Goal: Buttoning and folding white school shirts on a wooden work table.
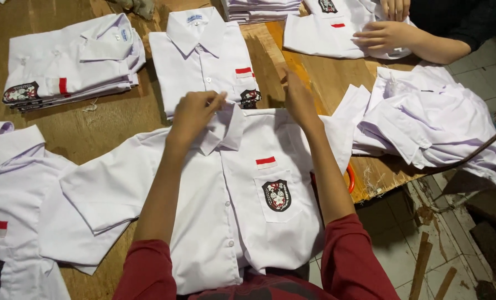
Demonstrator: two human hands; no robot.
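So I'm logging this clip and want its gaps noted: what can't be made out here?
All in the head view:
- Right hand: seen edge-on, so its fingertips and grip are hidden.
- Orange item: mostly under the spread shirt.
- Co-worker's hand: body cut off by the top edge.
- Pocket badge: too small to make out.

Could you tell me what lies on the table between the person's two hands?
In the head view, the collar of the spread white short-sleeved shirt lies between the left hand, which pinches it, and the right hand.
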